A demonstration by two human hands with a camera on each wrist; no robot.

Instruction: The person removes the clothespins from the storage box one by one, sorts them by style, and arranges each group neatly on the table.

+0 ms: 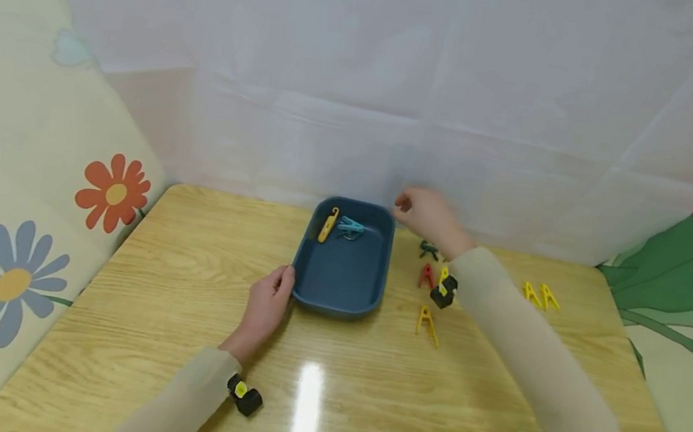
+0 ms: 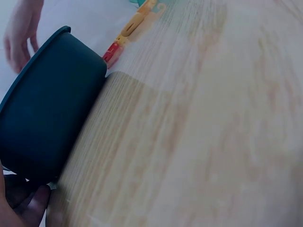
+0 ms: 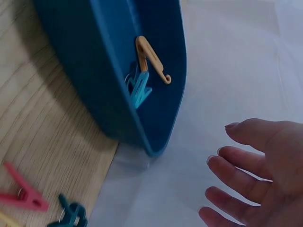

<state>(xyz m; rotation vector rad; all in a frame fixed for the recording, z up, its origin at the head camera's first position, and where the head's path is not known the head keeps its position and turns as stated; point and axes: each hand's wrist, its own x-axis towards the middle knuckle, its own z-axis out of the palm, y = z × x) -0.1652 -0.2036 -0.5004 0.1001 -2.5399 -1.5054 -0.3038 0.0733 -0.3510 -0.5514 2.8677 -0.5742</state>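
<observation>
A dark blue plastic bin [image 1: 339,276] sits at the far edge of the wooden table. My left hand [image 1: 267,301] grips its left side near the front corner. Inside, toward the back, lie an orange-yellow clothespin with a hooked end [image 1: 328,226] and a light blue clothespin [image 1: 351,227]. Beyond the bin's back right corner hovers my right hand [image 1: 428,215], with nothing in it. In the right wrist view, the fingers [image 3: 241,177] are loosely spread, apart from the bin. Below that hand a dark green clothespin [image 1: 429,250] lies on the table.
Right of the bin lie a red clothespin [image 1: 427,276], a yellow one [image 1: 444,273] partly behind the wrist camera, and an orange-yellow one [image 1: 427,321]. Two yellow clothespins [image 1: 532,294] lie farther right, past my forearm. A white sheet [image 1: 303,147] hangs behind the table.
</observation>
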